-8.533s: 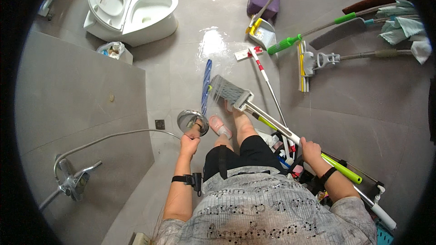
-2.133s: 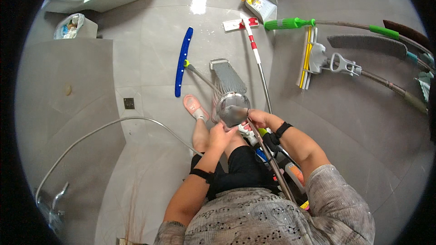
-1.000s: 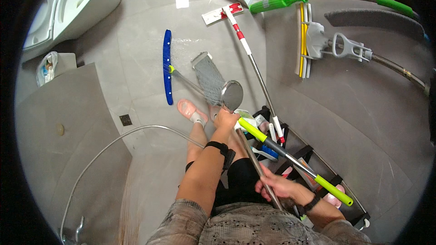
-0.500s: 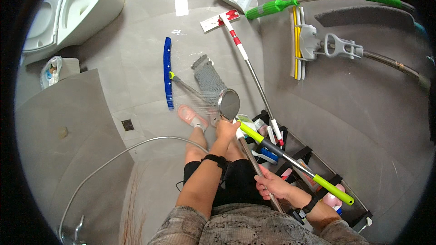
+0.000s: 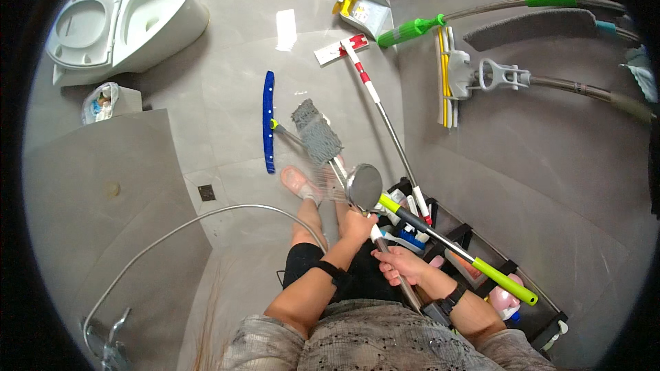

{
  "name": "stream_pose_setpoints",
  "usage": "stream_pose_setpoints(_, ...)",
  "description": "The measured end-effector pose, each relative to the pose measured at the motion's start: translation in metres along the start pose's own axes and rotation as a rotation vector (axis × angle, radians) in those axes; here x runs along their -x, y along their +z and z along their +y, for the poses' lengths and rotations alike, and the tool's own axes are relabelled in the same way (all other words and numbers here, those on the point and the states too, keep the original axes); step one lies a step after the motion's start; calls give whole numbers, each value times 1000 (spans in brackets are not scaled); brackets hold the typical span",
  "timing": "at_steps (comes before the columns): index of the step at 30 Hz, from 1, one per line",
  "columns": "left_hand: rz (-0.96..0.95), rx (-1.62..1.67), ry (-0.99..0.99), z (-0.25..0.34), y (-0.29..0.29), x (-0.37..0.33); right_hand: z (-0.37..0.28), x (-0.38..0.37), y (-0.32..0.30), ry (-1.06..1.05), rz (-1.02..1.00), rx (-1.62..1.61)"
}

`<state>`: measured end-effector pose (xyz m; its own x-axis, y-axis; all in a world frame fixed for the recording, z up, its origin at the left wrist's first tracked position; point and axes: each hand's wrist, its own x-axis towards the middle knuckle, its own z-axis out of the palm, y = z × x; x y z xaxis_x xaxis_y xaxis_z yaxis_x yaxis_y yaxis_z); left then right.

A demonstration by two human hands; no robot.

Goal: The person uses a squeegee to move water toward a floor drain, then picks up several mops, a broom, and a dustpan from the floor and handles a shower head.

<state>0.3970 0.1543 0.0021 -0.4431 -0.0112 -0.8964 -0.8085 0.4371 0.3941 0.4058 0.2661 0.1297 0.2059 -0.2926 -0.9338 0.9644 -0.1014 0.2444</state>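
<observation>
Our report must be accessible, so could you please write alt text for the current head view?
A person's left hand holds a spraying shower head while the right hand holds a grey mop by its pole. Beyond are a blue squeegee and white toilet.

Grey floor tiles (image 5: 237, 106) stretch beneath my pink slippers (image 5: 297, 182), bearing a blue squeegee head (image 5: 268, 130), a red-and-white flat mop head (image 5: 331, 53), a grey-and-yellow dustpan (image 5: 371, 14), a white toilet (image 5: 165, 40) and a small lined waste bin (image 5: 128, 102).
</observation>
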Motion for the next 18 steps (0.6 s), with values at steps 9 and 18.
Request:
stream_pose_setpoints(9,11,128,235,-15,17,10,8,8,2,-60,2,-14)
stream_pose_setpoints(18,148,181,428,3,-57,4,17,7,-4,-112,-21,-93)
